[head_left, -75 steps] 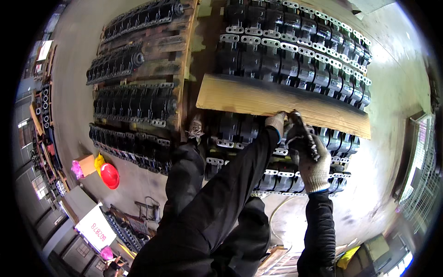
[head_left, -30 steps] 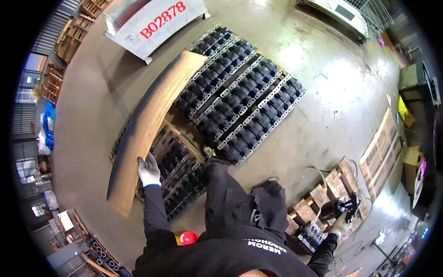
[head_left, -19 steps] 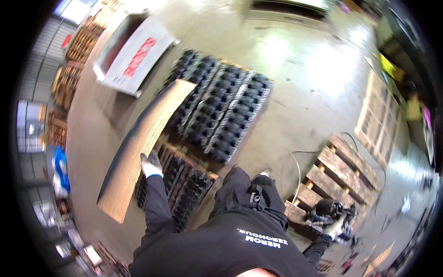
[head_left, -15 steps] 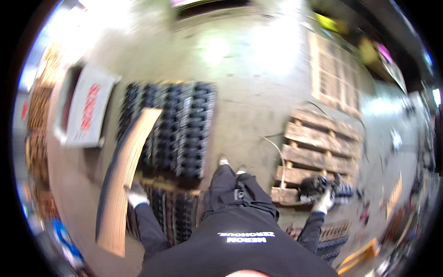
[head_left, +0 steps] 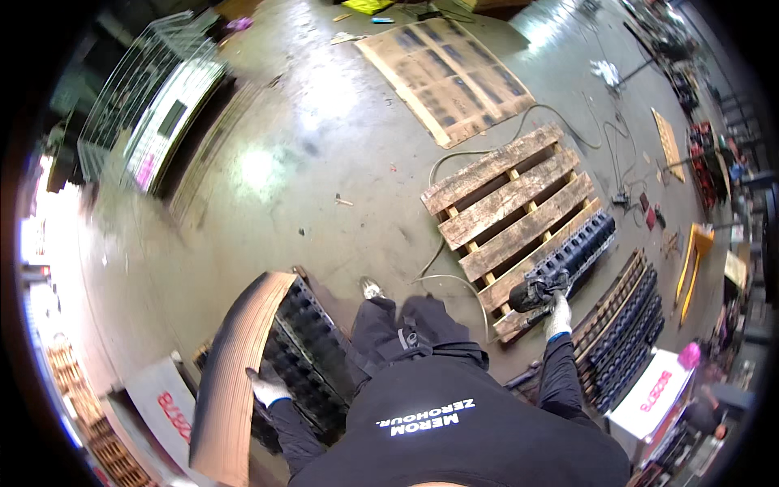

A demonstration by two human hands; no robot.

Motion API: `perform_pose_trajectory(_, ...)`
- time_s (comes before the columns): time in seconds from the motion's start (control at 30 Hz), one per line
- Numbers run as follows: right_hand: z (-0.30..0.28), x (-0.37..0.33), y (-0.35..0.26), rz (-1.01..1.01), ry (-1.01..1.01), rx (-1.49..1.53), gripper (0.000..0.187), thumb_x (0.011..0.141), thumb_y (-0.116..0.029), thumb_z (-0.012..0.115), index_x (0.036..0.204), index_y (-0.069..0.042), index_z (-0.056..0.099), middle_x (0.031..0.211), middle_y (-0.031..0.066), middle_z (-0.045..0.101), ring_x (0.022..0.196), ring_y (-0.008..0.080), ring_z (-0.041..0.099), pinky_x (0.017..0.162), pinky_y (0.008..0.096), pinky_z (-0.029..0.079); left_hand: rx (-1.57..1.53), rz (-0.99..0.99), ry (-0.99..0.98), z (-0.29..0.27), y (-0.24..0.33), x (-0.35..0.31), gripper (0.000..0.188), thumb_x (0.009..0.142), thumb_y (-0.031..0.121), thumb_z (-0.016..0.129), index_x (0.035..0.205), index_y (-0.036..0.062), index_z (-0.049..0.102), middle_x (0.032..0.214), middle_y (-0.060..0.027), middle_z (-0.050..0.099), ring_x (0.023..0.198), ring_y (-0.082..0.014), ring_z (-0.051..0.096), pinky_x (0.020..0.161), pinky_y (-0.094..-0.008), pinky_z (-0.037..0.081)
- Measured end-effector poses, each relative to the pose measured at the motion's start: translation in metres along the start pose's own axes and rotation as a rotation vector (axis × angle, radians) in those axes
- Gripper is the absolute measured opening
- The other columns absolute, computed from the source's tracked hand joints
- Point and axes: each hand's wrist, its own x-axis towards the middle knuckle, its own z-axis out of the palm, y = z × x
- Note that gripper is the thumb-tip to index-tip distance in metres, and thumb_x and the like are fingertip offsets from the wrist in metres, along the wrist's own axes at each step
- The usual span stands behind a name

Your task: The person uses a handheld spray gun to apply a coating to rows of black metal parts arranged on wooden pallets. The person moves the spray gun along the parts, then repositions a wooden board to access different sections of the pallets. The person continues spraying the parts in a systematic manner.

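My left hand (head_left: 271,387), in a pale glove with dark fingertips, grips the edge of a long, bowed brown sheet (head_left: 235,390) with fine ridges, like corrugated cardboard. A dark band runs along its far side. Beneath and beside the sheet lie rows of black metal parts (head_left: 312,337), partly covered by it. My right hand (head_left: 558,316), gloved too, is closed round a bulky black thing (head_left: 531,294) whose kind I cannot make out. That thing is beside a long black metal part (head_left: 580,247) with a row of recesses, at the near edge of a wooden pallet (head_left: 519,195).
Beyond the pallet a flat brown board (head_left: 446,77) lies on the floor, with a thin hose (head_left: 479,152) winding past. More black parts (head_left: 625,325) are stacked at the right, near a yellow-orange handle frame (head_left: 694,260). White boxes (head_left: 158,398) stand at both sides; a wire cage (head_left: 138,89) is far left.
My view has swung right, bringing the pallet nearer the middle. Both hands keep their holds; the brown sheet now stands lower in view over the black parts.
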Motion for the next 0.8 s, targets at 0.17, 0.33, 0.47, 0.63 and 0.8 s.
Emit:
perform_pose_trajectory(0.17,0.050,-0.040,0.015,0.092,0.188,-0.043,0.022,0.088,-0.019,0.063,0.101,-0.002,0.063,0.081,0.0083,0.066,0.074,0.0214,0.061,0.069,0.0332,0.048,0.197,-0.039,-0.265,0.198,-0.004,0.103,0.045,0.096,0.032,0.060,0.127,-0.0011,0.054,0.121,-0.0142,0.062,0.108,-0.0243,0.061,0.094,-0.0345,0.053)
perform_pose_trajectory(0.33,0.109,-0.025,0.051,0.042,0.237,-0.070,0.021,0.089,-0.019,0.063,0.105,-0.006,0.063,0.085,0.0047,0.067,0.071,0.0183,0.062,0.064,0.0331,0.050,0.316,-0.181,-0.528,0.429,-0.052,0.094,0.038,0.094,0.031,0.064,0.119,0.0029,0.060,0.113,-0.0108,0.066,0.101,-0.0224,0.064,0.085,-0.0317,0.055)
perform_pose_trajectory(0.47,0.189,0.011,0.051,0.273,0.358,-0.050,0.022,0.080,-0.012,0.069,0.100,-0.004,0.067,0.088,0.0046,0.067,0.077,0.0171,0.060,0.073,0.0301,0.046,0.468,-0.326,-0.693,0.576,-0.138,0.075,0.040,0.095,0.032,0.063,0.123,0.0039,0.058,0.115,-0.0112,0.066,0.102,-0.0223,0.064,0.086,-0.0319,0.055)
perform_pose_trajectory(0.63,0.230,0.109,0.105,0.406,0.468,-0.287,0.024,0.078,-0.009,0.069,0.100,0.000,0.065,0.085,0.0089,0.066,0.071,0.0178,0.059,0.064,0.0339,0.047,0.600,-0.643,-0.775,0.715,-0.281,0.022,0.048,0.101,0.037,0.049,0.132,0.0004,0.051,0.135,-0.0116,0.056,0.123,-0.0213,0.052,0.107,-0.0325,0.040)
perform_pose_trajectory(0.8,0.346,0.182,0.089,0.404,0.412,-0.070,0.016,0.085,-0.007,0.062,0.100,-0.003,0.066,0.075,0.0063,0.065,0.060,0.0172,0.060,0.054,0.0352,0.048,0.710,-0.776,-0.944,0.823,-0.408,0.009,0.047,0.105,0.030,0.043,0.135,-0.0062,0.045,0.134,-0.0146,0.055,0.121,-0.0223,0.053,0.106,-0.0283,0.040)
